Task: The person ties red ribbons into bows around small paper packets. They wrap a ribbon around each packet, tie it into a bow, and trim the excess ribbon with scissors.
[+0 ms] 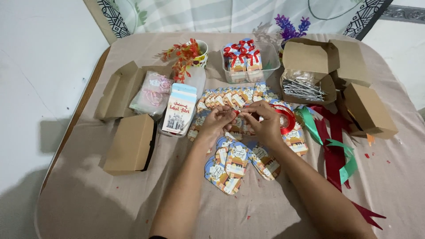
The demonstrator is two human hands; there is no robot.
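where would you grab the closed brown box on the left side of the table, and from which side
Probably from above, across its two long side walls near the middle. The closed brown box lies flat with its lid shut, and the cloth-covered table is bare in front of it. Both hands are busy with red ribbon, so one must free up first.

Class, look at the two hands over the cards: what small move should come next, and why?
Probably pull the red ribbon snug. Both hands, left and right, pinch a short piece of it between their fingertips above the printed cards, and the tub behind already holds cards with finished red bows.
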